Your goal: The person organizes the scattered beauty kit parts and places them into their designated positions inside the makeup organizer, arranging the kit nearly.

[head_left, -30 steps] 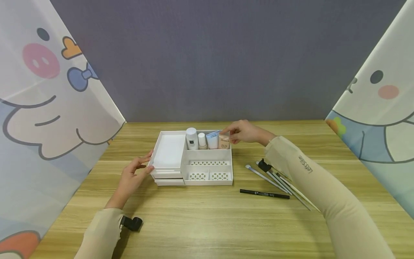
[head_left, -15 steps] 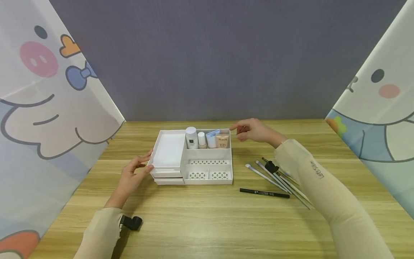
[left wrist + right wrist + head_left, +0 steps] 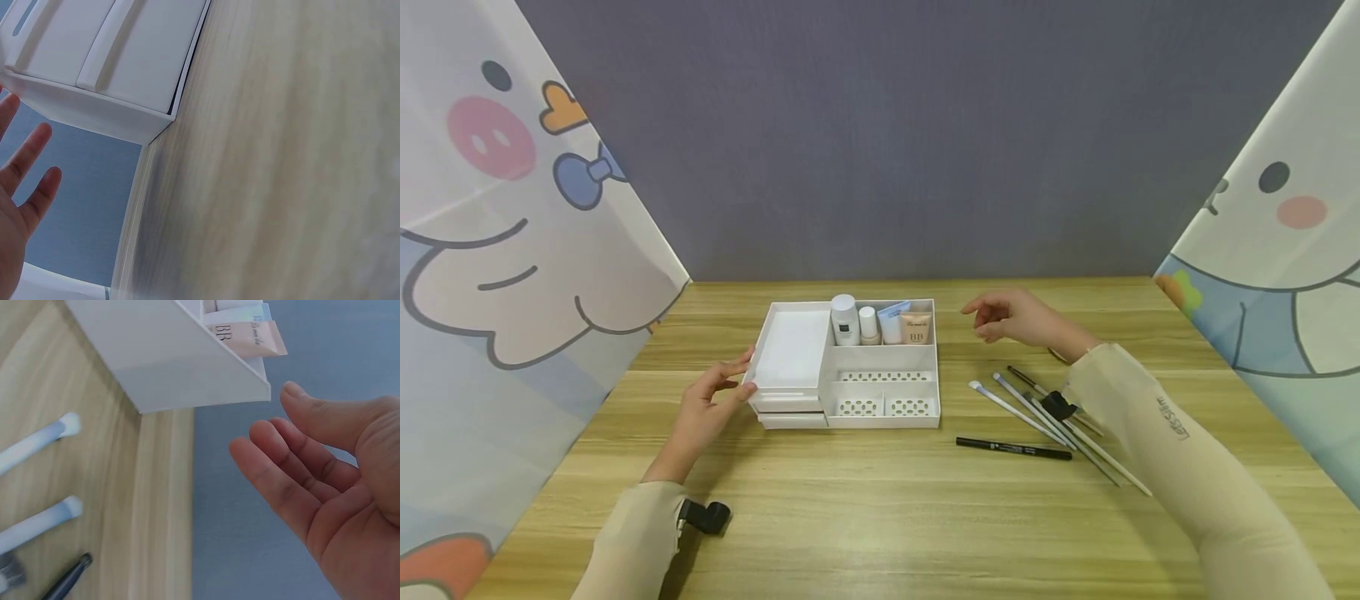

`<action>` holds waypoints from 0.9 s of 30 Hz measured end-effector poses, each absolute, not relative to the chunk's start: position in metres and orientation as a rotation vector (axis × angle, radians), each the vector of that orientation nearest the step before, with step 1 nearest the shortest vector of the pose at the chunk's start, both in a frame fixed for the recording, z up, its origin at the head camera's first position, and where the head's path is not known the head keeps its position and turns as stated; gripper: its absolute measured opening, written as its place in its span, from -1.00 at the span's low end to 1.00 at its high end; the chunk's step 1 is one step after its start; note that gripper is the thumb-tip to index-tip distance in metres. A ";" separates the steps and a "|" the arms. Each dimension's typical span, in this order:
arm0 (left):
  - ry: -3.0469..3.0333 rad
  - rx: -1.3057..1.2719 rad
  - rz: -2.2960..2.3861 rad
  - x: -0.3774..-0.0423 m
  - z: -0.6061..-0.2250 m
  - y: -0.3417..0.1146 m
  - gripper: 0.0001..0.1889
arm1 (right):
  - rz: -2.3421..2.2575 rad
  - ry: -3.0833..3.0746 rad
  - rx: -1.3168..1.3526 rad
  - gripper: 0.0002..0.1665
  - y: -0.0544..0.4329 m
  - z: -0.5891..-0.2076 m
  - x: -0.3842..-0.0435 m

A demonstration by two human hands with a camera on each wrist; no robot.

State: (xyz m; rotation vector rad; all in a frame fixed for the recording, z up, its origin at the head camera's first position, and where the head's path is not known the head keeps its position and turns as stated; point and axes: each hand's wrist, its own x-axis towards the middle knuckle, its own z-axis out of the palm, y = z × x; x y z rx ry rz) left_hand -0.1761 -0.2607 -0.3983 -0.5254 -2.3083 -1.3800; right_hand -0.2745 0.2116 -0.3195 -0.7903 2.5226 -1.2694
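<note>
A white desktop organizer (image 3: 880, 422) with drawers on its left stands mid-table. Its back right compartment holds a white bottle (image 3: 845, 322), a small white-capped bottle (image 3: 868, 326), a blue tube (image 3: 892, 323) and a beige BB cream tube (image 3: 916, 327). My left hand (image 3: 706, 410) touches the organizer's left side, fingers spread, thumb at the front corner. My right hand (image 3: 1022, 317) hovers to the organizer's right with loosely bent fingers and holds nothing; the right wrist view shows the palm and the BB cream tube apart from it.
Several makeup brushes (image 3: 1018, 414) lie fanned on the table right of the organizer, partly under my right forearm. A black pen-like stick (image 3: 1013, 448) lies in front of them. A grey panel (image 3: 880, 142) rises behind the table, with printed cloths at both sides.
My right hand has moved off the BB cream tube and away to the right, above the brushes' far side. The tube stays in the compartment. My left hand has stayed put.
</note>
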 end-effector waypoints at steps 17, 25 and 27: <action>-2.327 -0.521 -1.328 -0.178 -0.401 -0.263 -0.74 | -1.221 2.478 -0.780 -0.56 0.240 -0.349 -0.249; -2.307 -0.530 -1.363 -0.177 -0.399 -0.261 -0.74 | -1.203 2.403 -0.797 -0.58 0.250 -0.369 -0.233; -2.298 -0.537 -1.367 -0.176 -0.398 -0.260 -0.74 | -1.197 2.380 -0.803 -0.58 0.251 -0.373 -0.228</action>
